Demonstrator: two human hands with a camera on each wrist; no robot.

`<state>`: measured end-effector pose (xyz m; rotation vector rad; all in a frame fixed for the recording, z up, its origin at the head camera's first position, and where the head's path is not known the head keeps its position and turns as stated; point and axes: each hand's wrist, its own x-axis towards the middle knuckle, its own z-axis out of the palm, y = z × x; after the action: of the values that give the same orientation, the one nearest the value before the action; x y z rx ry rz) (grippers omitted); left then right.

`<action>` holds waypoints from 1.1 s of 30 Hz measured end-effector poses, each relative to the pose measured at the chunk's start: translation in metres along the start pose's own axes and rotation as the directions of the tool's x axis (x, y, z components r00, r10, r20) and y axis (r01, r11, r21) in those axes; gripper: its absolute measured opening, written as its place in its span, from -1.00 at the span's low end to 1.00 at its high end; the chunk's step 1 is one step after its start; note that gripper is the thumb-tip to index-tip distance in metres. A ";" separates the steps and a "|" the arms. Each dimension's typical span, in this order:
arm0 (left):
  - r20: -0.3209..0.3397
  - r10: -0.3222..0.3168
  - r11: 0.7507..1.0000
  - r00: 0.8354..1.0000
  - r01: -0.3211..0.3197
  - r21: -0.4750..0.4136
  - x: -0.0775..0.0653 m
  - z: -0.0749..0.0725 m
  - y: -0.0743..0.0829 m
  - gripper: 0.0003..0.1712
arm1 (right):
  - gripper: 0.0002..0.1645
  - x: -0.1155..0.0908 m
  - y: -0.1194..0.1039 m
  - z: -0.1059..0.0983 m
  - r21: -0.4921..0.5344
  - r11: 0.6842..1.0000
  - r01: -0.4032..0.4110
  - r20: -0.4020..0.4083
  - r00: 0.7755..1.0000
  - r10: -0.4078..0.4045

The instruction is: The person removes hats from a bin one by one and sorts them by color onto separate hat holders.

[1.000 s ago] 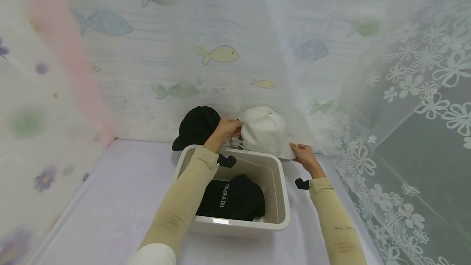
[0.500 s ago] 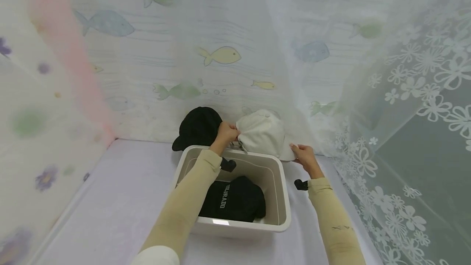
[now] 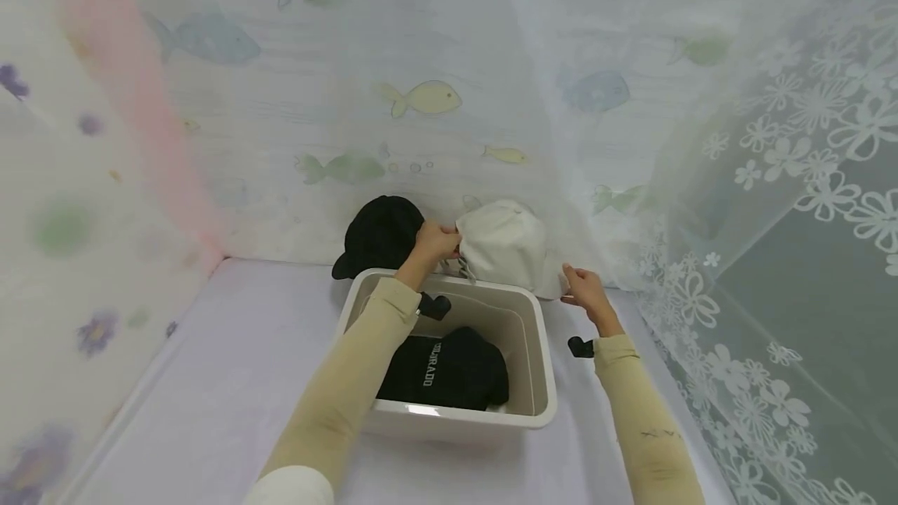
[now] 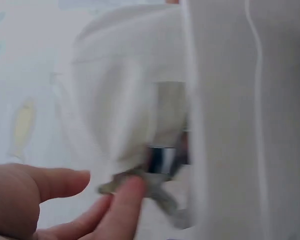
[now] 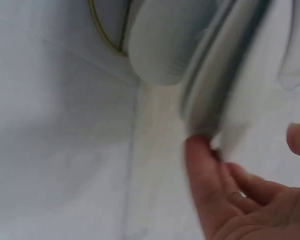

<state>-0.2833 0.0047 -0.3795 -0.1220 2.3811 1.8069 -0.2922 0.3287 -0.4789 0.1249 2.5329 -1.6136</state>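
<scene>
A white baseball cap [image 3: 500,244] sits against the back curtain, behind the beige tub [image 3: 484,416]. At its back strap is my left hand [image 3: 436,242]; in the left wrist view the fingertips [image 4: 132,187] touch the loose strap end [image 4: 162,200] below a metal buckle [image 4: 161,160], thumb held apart. By the cap's brim is my right hand [image 3: 585,291]. Its fingertips [image 5: 197,147] meet the brim's edge in the right wrist view, with the thumb spread away. A black cap [image 3: 382,232] stands left of the white one. Another black cap [image 3: 463,372] with white lettering lies inside the tub.
The tub's rim stands just in front of both upright caps, under my left forearm. Behind hangs a sheer fish-print curtain [image 3: 428,131]; a flowered lace curtain [image 3: 758,318] borders the right. A pale lilac cloth [image 3: 231,365] covers the surface. A gold wire loop [image 5: 102,32] shows in the right wrist view.
The white cap's left side, drawn in and creased half a second ago, now stands fuller. My right fingers have loosened from their pinch on the brim and spread; my left thumb is off the cap.
</scene>
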 end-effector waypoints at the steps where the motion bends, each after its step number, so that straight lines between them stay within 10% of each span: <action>1: 0.034 -0.002 0.999 0.999 0.000 0.037 -0.005 -0.003 0.004 -0.49 | -0.09 -0.003 -0.004 -0.002 -0.036 0.999 -0.005 0.015 1.000 0.006; 8: 0.284 0.067 0.945 0.956 -0.152 0.289 -0.025 -0.038 0.028 -0.28 | -0.05 -0.023 -0.040 0.002 -0.321 0.944 0.072 0.002 0.997 -0.075; 16: 0.389 0.230 0.847 0.892 -0.380 0.371 -0.052 -0.073 0.038 -0.47 | -0.14 -0.059 -0.069 0.011 -0.354 0.898 0.261 0.020 0.962 -0.272; 21: 0.446 0.373 0.772 0.814 -0.539 0.337 -0.073 -0.087 0.035 -0.50 | -0.20 -0.091 -0.090 0.014 -0.354 0.855 0.379 0.076 0.923 -0.377; 25: 0.454 0.487 0.707 0.746 -0.642 0.297 -0.091 -0.101 0.020 -0.51 | -0.24 -0.121 -0.110 0.020 -0.316 0.826 0.467 0.190 0.884 -0.427; 29: 0.448 0.524 0.664 0.725 -0.677 0.318 -0.108 -0.117 -0.012 -0.51 | -0.25 -0.146 -0.127 0.028 -0.309 0.774 0.553 0.345 0.823 -0.451; 33: 0.467 0.573 0.509 0.674 -0.739 0.441 -0.121 -0.134 -0.052 -0.48 | -0.22 -0.159 -0.136 0.036 -0.342 0.674 0.655 0.528 0.727 -0.439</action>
<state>-0.1651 -0.1417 -0.3732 1.2033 2.8441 0.9755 -0.1516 0.2390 -0.3474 -1.0434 2.6588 -0.8556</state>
